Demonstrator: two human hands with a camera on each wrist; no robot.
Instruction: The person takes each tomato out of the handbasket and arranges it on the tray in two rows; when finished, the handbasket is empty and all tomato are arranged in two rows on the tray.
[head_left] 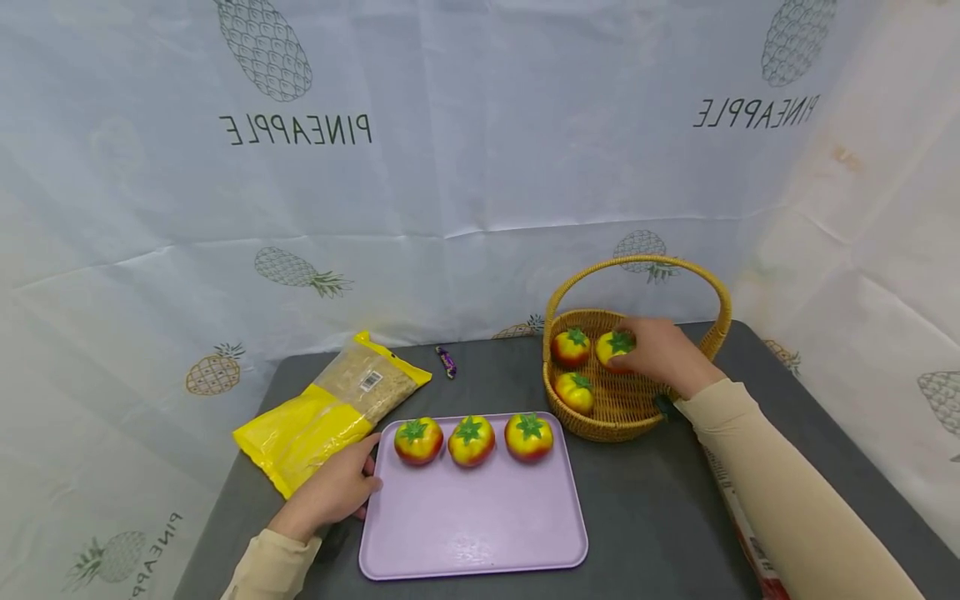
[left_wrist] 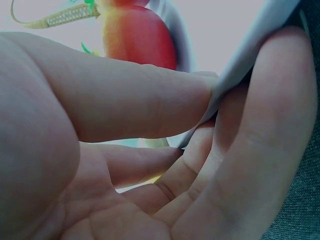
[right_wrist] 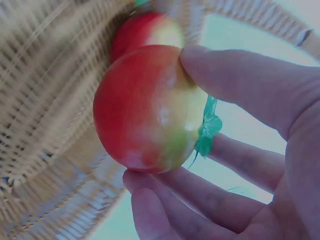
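Note:
My right hand [head_left: 663, 354] reaches into a wicker basket [head_left: 603, 429] and holds a red-and-yellow tomato [right_wrist: 150, 110] with a green leafy top, thumb on one side and fingers on the other. Two other tomatoes sit in the basket, one at the back left [head_left: 571, 347] and a yellower one [head_left: 575, 393] in front. At the left edge of a lilac tray [head_left: 472, 525], my left hand [head_left: 337, 483] grips the rim, with the thumb above and fingers below in the left wrist view. Three tomatoes, left [head_left: 418, 441], middle [head_left: 471, 441] and right [head_left: 529, 437], stand along the tray's far side.
A yellow bag of grain-like food [head_left: 337, 412] lies left of the tray. Behind the tray is a small purple-wrapped sweet [head_left: 446, 362]. The basket's tall handle [head_left: 637, 260] arches over it. A printed package [head_left: 742, 525] lies partly under my right forearm on the dark table [head_left: 637, 517].

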